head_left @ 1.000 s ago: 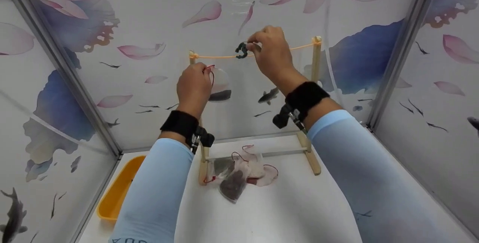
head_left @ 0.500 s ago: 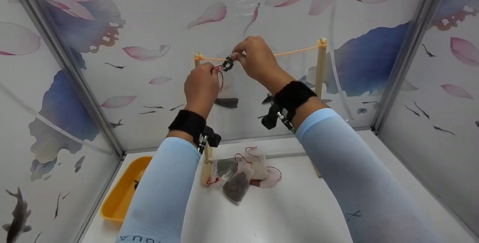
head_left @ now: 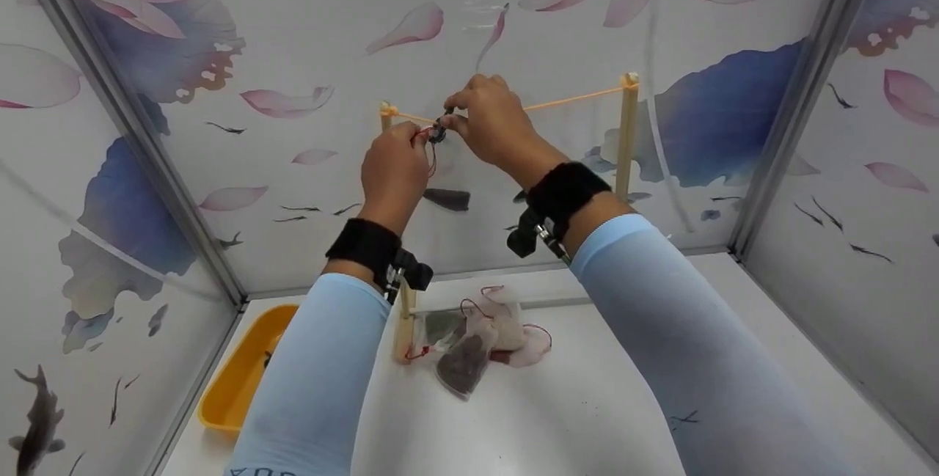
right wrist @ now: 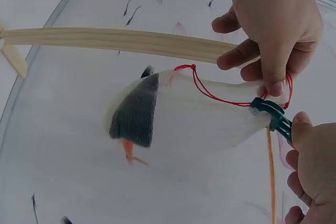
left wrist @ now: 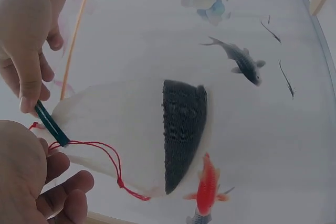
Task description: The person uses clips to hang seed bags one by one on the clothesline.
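Both hands meet at the orange cord (head_left: pixel 572 100): right hand (head_left: pixel 493 122) pinches the dark green plastic clip (right wrist: pixel 273 115) just beside the left hand (head_left: pixel 392 168), which pinches the hanging white mesh pouch (right wrist: pixel 194 118) at its neck.

White table (head_left: pixel 557 417) carries a wooden rack (head_left: pixel 402 329), heaped mesh pouches (head_left: pixel 477 340) — and a yellow tray (head_left: pixel 235 381).

White mesh pouch (right wrist: pixel 199 116) w/ dark filling, red drawstring (right wrist: pixel 210 90), hanging at orange line (head_left: pixel 572 100), dark clip (right wrist: pixel 272 114) on top edge
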A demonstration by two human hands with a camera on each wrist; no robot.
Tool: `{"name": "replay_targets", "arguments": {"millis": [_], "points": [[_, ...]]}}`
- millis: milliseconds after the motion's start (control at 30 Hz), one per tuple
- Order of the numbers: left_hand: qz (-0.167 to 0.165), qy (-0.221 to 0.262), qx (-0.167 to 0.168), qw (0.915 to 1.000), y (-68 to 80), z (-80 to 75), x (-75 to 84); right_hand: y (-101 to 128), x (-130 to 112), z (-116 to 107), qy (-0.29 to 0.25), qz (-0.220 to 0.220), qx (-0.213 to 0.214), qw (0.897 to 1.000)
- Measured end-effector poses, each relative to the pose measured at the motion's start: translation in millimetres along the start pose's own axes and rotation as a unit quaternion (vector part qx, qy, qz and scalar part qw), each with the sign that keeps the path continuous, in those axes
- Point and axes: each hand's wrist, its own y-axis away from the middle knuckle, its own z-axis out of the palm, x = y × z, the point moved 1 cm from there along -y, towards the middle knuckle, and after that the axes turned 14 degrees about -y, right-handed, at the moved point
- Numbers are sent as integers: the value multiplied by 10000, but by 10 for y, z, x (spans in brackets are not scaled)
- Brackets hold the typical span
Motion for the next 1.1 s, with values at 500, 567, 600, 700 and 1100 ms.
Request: {"name": "replay_targets", "arguments": {"millis": [500,567,600,700,1100], "points": [[-449,1160,-96,9922,529,227,-575,619,366,103,-935,-1214,558,9866],[-554,1242,-99,9907,661,277,-714,773,493,128,-1024,-1365,724,9827],[-587,1247,-90,9904,727,308,-787,856,556,140,-1065,-1423,782,9810],[-728,1139,-148,9907,939,402,-1011,1105,761,210,-1102,-1547,893,9777],[-1950,-589,-1981,9588,1463,662,-2333,2304,1344,696,-778,-1149,-204,9901]]}}
